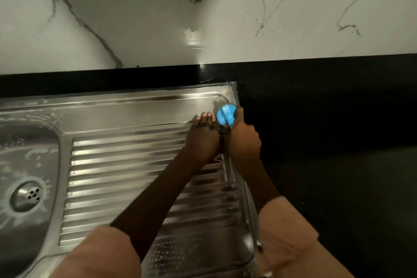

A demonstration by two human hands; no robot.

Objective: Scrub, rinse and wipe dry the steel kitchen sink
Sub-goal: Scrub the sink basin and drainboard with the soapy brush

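Right hand (pixel 244 140) fingers grip blue scrubber (pixel 226 116); left hand (pixel 203 137) beside.

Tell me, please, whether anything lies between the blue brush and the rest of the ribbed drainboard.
Nothing visible does. The round blue plastic brush, gripped by the right hand, sits at the steel drainboard's far right corner; only the left hand rests beside it.

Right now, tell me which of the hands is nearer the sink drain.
Left. The left hand rests flat on the ridged drainboard, on the drain's side; the right hand, holding the blue scrubber, sits farther away at the sink's right edge.
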